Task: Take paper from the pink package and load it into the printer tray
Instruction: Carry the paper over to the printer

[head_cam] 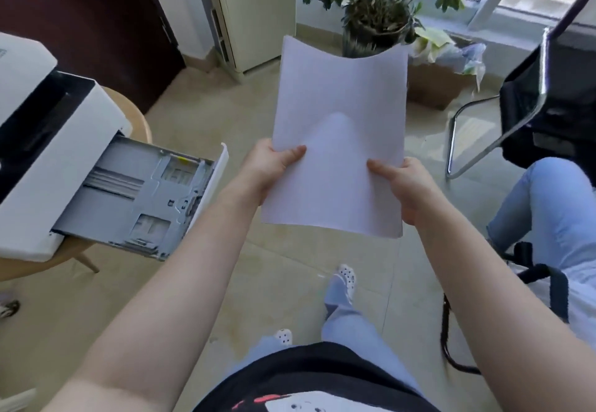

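A thin stack of white paper (pixel 338 114) hangs in the air in front of me, its far end bowed upward. My left hand (pixel 271 166) grips its lower left edge, thumb on top. My right hand (pixel 403 185) grips the lower right edge the same way. At the left, a white printer (pixel 58 140) sits on a round wooden table (pixel 138 118). Its grey tray (pixel 145 192) is pulled out toward me and holds no paper. The paper is to the right of the tray, apart from it. The pink package is not in view.
A potted plant (pixel 377 8) stands ahead by the window, with a cardboard box (pixel 432 85) beside it. At the right is a black chair with a metal frame (pixel 529 111), and a seated person's knee in jeans (pixel 554 205). Tiled floor lies below.
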`<state>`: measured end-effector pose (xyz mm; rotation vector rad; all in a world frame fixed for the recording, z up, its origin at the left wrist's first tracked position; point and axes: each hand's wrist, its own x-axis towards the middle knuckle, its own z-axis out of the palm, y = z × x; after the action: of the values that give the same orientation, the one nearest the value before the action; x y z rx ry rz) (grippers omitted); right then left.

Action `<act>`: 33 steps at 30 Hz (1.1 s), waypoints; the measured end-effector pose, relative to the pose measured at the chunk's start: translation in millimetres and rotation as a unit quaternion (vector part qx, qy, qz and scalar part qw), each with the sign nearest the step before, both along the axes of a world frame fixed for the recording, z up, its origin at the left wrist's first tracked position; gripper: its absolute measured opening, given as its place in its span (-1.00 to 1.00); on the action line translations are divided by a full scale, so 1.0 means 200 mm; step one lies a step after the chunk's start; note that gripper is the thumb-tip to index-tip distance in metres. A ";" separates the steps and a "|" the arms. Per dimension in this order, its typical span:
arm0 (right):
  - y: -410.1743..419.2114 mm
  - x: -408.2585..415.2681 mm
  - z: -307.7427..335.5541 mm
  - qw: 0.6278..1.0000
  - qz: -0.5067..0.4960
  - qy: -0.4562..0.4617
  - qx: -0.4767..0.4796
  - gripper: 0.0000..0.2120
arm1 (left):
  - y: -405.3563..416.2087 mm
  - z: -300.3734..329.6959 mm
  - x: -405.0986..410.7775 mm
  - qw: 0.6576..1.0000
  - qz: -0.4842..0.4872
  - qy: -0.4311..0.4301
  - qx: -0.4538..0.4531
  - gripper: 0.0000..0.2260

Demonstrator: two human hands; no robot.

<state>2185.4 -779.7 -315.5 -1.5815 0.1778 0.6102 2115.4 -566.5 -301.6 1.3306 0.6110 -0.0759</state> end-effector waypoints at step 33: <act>1.83 1.64 -0.11 0.911 0.401 0.006 -0.092 -0.91 | 1.23 -0.23 0.96 0.919 0.380 0.086 0.068 -0.59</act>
<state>2513.6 -414.3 -337.8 -1.8166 -0.4498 1.2649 2306.5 -320.7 -348.0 1.1431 1.2661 0.4961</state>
